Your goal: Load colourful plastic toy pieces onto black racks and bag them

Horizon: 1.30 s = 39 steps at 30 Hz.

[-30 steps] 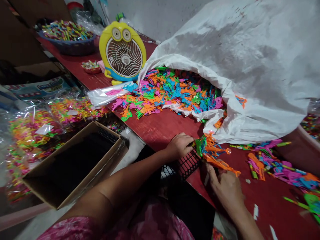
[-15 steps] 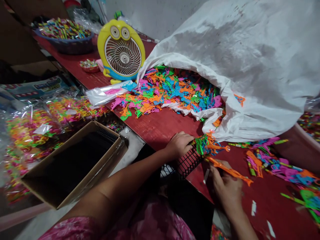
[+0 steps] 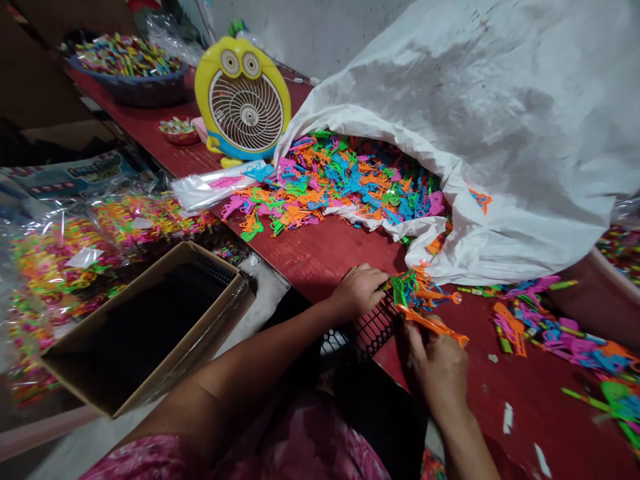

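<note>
Your orange plastic piece (image 3: 434,325) is dead centre, pinched in your right hand (image 3: 440,373). It's butting against the colourful bunch (image 3: 415,290) that your left hand (image 3: 357,290) grips closed over the black grid (image 3: 373,327). Looks like you're mid-adding it, so line it up first.

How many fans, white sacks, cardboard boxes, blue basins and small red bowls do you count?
Fan: 1
White sack: 1
Cardboard box: 1
Blue basin: 1
Small red bowl: 1
Total: 5
</note>
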Tool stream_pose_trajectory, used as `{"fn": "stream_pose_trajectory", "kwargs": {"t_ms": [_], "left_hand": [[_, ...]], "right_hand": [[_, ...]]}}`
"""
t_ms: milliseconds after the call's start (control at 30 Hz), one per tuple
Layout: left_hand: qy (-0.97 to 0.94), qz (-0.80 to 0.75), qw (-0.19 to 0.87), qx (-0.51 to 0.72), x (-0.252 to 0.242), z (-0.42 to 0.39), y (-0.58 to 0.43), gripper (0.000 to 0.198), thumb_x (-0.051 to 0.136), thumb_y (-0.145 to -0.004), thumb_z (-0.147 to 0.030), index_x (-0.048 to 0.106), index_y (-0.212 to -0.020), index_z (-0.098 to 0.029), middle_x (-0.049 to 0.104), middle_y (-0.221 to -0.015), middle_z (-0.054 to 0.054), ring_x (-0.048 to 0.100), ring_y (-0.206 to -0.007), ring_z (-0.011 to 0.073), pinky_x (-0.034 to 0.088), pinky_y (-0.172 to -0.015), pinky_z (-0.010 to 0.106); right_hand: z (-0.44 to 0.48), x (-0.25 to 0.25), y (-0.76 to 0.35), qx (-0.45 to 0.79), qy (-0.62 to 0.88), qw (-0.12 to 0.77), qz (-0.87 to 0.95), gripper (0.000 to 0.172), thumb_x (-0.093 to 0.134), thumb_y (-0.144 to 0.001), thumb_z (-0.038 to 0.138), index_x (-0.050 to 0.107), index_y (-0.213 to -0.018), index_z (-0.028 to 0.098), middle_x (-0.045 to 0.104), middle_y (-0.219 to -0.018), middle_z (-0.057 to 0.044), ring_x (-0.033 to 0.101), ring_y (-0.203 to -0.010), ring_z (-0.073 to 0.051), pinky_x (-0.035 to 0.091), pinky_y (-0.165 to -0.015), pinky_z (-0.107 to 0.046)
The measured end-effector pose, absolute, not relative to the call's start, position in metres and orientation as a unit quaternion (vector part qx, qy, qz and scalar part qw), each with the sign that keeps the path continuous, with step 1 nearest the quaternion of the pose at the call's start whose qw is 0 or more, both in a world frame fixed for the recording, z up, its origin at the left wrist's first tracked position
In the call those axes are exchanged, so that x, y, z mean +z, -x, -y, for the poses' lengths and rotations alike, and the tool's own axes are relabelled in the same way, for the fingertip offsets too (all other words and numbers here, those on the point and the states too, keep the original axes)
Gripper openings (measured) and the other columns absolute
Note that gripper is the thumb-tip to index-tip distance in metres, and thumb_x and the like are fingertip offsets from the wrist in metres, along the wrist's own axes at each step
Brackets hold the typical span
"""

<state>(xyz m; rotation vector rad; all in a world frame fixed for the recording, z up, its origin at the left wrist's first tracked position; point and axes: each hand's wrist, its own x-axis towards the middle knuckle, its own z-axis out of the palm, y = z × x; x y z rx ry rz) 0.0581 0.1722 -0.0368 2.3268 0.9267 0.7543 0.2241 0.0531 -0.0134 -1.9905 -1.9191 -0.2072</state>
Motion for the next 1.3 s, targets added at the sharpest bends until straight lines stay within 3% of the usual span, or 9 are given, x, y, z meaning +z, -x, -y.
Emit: {"fn": "stream_pose_trajectory", "kwargs": {"t_ms": [300, 533, 833, 1067, 1300], "left_hand": [[-0.856, -0.351, 0.268, 0.270, -0.039, -0.172, -0.059, 0.011, 0.053, -0.091, -0.026, 0.059, -0.098, -0.019, 0.066, -0.100, 0.006, 0.056, -0.097, 0.0222, 0.041, -0.089, 0.036], [-0.854, -0.358, 0.259, 0.275, -0.037, -0.170, -0.058, 0.014, 0.054, -0.091, -0.026, 0.060, -0.102, -0.019, 0.067, -0.102, 0.006, 0.055, -0.098, 0.0226, 0.043, -0.088, 0.036], [-0.853, -0.362, 0.256, 0.275, -0.034, -0.168, -0.056, 0.008, 0.054, -0.091, -0.024, 0.058, -0.096, -0.019, 0.066, -0.100, 0.004, 0.055, -0.096, 0.0218, 0.042, -0.087, 0.035], [-0.852, -0.373, 0.241, 0.276, -0.035, -0.165, -0.056, 0.010, 0.055, -0.090, -0.027, 0.057, -0.097, -0.020, 0.066, -0.100, 0.004, 0.055, -0.096, 0.0220, 0.043, -0.086, 0.035], [-0.843, -0.381, 0.239, 0.295, -0.039, -0.162, -0.057, 0.013, 0.057, -0.088, -0.030, 0.057, -0.096, -0.020, 0.065, -0.098, 0.005, 0.054, -0.094, 0.0227, 0.043, -0.086, 0.036]], "right_hand": [[-0.056, -0.013, -0.225, -0.025, 0.740, 0.169, 0.650, 0.048, 0.037, -0.094, 0.051, 0.049, -0.056, 0.024, 0.040, -0.042, -0.001, 0.036, -0.040, -0.016, 0.022, -0.048, -0.030], [-0.058, -0.012, -0.224, -0.095, 0.730, 0.140, 0.662, 0.050, 0.033, -0.096, 0.049, 0.046, -0.054, 0.025, 0.045, -0.046, -0.005, 0.037, -0.043, -0.017, 0.023, -0.049, -0.030], [-0.062, -0.011, -0.210, -0.128, 0.759, 0.078, 0.633, 0.044, 0.035, -0.098, 0.043, 0.058, -0.071, 0.017, 0.059, -0.058, -0.009, 0.043, -0.045, -0.016, 0.023, -0.050, -0.029], [-0.061, -0.013, -0.216, -0.093, 0.768, 0.132, 0.620, 0.045, 0.037, -0.097, 0.051, 0.054, -0.070, 0.019, 0.054, -0.053, -0.003, 0.044, -0.045, -0.015, 0.024, -0.050, -0.027], [-0.064, -0.005, -0.199, -0.078, 0.821, 0.022, 0.566, 0.027, 0.048, -0.097, 0.035, 0.059, -0.085, 0.013, 0.065, -0.069, -0.009, 0.052, -0.055, -0.015, 0.020, -0.055, -0.028]]}}
